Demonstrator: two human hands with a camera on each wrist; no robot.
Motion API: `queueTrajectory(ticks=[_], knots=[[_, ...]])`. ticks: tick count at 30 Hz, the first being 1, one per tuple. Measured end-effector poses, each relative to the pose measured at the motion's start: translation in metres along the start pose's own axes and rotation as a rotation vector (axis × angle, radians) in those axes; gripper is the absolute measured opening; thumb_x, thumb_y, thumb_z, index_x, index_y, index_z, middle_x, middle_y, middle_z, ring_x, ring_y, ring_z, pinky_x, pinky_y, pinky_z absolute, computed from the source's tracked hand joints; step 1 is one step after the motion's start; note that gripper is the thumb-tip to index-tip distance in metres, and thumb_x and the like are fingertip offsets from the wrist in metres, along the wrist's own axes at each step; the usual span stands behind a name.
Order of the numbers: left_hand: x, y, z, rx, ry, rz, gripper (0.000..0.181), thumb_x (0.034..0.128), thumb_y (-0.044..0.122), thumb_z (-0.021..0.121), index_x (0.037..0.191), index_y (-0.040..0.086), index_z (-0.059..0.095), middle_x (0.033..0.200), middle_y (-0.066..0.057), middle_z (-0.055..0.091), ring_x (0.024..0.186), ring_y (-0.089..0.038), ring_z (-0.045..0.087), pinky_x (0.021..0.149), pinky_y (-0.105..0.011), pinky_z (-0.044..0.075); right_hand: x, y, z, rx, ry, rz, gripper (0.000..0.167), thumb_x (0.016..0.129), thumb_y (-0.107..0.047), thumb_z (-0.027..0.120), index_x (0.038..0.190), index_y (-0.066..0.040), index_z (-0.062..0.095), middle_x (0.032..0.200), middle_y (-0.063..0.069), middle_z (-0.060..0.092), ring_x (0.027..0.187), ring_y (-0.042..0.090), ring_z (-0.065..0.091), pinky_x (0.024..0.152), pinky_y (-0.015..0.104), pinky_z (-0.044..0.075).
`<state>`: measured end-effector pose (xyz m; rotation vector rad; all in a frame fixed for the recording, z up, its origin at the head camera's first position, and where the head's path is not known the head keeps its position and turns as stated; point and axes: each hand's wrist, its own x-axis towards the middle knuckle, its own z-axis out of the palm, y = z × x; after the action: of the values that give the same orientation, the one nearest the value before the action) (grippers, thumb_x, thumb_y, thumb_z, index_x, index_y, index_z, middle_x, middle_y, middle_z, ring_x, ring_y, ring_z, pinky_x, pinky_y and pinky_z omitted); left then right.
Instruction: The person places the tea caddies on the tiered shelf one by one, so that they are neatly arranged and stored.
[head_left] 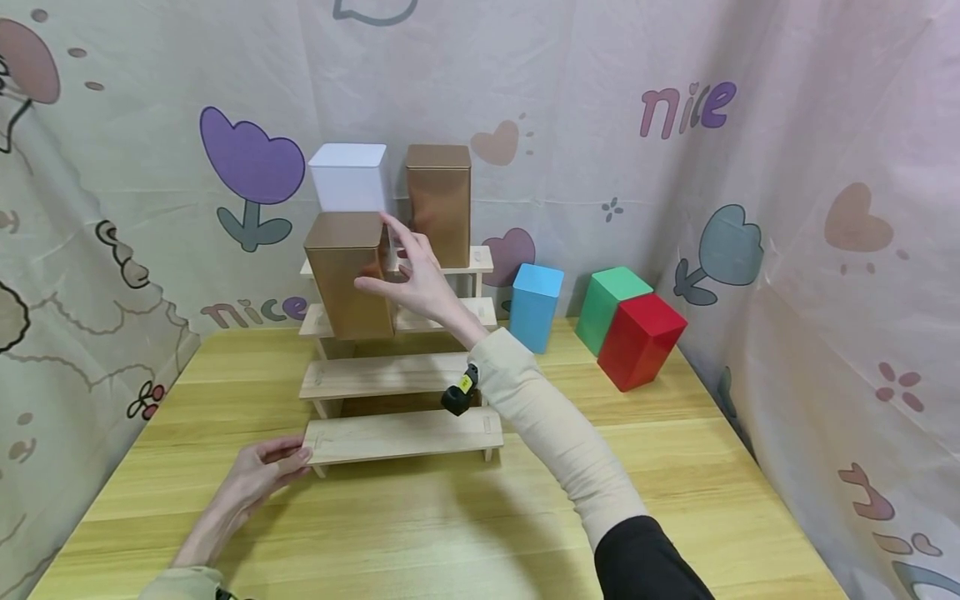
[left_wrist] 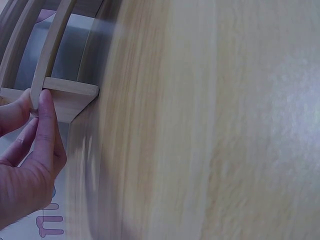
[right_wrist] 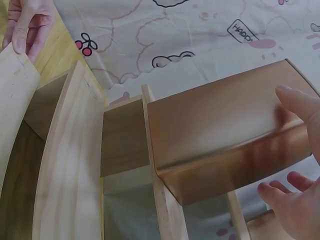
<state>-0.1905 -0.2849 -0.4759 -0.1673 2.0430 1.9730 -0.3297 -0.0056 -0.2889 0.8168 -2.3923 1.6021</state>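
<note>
A stepped wooden rack (head_left: 405, 437) stands on the table. My left hand (head_left: 258, 479) pinches the left end of its lowest board; the left wrist view shows thumb and fingers of that hand (left_wrist: 35, 145) around the board's end. One bronze box (head_left: 348, 283) stands upright at the left of the second-highest step. My right hand (head_left: 420, 279) is at this box's right side with fingers spread. In the right wrist view, the thumb of the right hand (right_wrist: 295, 150) overlaps the bronze box (right_wrist: 225, 120), fingers apart from it; whether the thumb touches, I cannot tell.
On the top step stand a white box (head_left: 350, 179) and a second bronze box (head_left: 439, 204). Right of the rack, a blue box (head_left: 535, 308), a green box (head_left: 603, 304) and a red box (head_left: 641, 342) stand on the table (head_left: 360, 533). A patterned curtain (head_left: 570, 100) hangs behind.
</note>
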Motion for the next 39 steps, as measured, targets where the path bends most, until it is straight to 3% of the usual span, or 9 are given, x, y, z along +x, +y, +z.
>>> queueTrajectory(ticks=[13, 19, 25, 32, 36, 39], knots=[[0.000, -0.001, -0.001, 0.001, -0.010, 0.005, 0.064, 0.0965, -0.003, 0.062, 0.143, -0.027, 0.025, 0.097, 0.002, 0.065, 0.088, -0.005, 0.069, 0.087, -0.019, 0.064, -0.024, 0.014, -0.020, 0.089, 0.061, -0.058, 0.092, 0.083, -0.022, 0.084, 0.157, -0.031, 0.030, 0.147, 0.013, 0.037, 0.134, 0.033, 0.045, 0.120, 0.042, 0.047], [-0.001, -0.001, -0.003, 0.004, -0.001, 0.001, 0.065, 0.0967, -0.003, 0.062, 0.144, -0.026, 0.024, 0.097, 0.001, 0.065, 0.087, -0.005, 0.069, 0.087, -0.018, 0.063, -0.046, 0.027, -0.043, 0.138, 0.106, -0.091, 0.088, 0.084, -0.013, 0.082, 0.157, -0.019, 0.032, 0.148, 0.019, 0.037, 0.137, 0.036, 0.043, 0.120, 0.045, 0.046], [-0.001, -0.001, -0.002, 0.028, -0.009, 0.010, 0.066, 0.0963, -0.001, 0.063, 0.144, -0.025, 0.025, 0.098, 0.003, 0.065, 0.088, -0.004, 0.069, 0.089, -0.018, 0.063, -0.077, 0.046, -0.072, 0.151, 0.186, -0.078, 0.087, 0.083, -0.003, 0.080, 0.156, -0.016, 0.035, 0.152, 0.015, 0.036, 0.139, 0.037, 0.039, 0.122, 0.045, 0.044], [0.000, -0.002, 0.000, 0.019, -0.014, 0.006, 0.068, 0.0961, 0.000, 0.064, 0.144, -0.025, 0.024, 0.099, 0.003, 0.065, 0.088, -0.005, 0.069, 0.089, -0.019, 0.063, -0.123, 0.077, -0.116, 0.064, 0.329, -0.078, 0.079, 0.082, 0.004, 0.079, 0.151, -0.004, 0.039, 0.149, 0.015, 0.042, 0.136, 0.030, 0.043, 0.121, 0.052, 0.044], [0.000, -0.002, -0.001, 0.021, -0.011, 0.006, 0.068, 0.0962, 0.001, 0.064, 0.145, -0.025, 0.024, 0.099, 0.002, 0.064, 0.089, -0.005, 0.069, 0.089, -0.018, 0.063, -0.146, 0.096, -0.145, -0.032, 0.423, -0.036, 0.077, 0.084, 0.002, 0.078, 0.150, -0.004, 0.039, 0.149, 0.013, 0.042, 0.136, 0.028, 0.043, 0.121, 0.053, 0.042], [-0.001, -0.002, -0.001, 0.026, -0.006, 0.004, 0.069, 0.0961, 0.001, 0.065, 0.145, -0.025, 0.024, 0.099, 0.003, 0.064, 0.088, -0.005, 0.069, 0.089, -0.018, 0.063, -0.163, 0.097, -0.161, -0.089, 0.483, 0.020, 0.075, 0.085, 0.004, 0.076, 0.150, -0.001, 0.038, 0.148, 0.017, 0.041, 0.136, 0.025, 0.042, 0.121, 0.054, 0.040]])
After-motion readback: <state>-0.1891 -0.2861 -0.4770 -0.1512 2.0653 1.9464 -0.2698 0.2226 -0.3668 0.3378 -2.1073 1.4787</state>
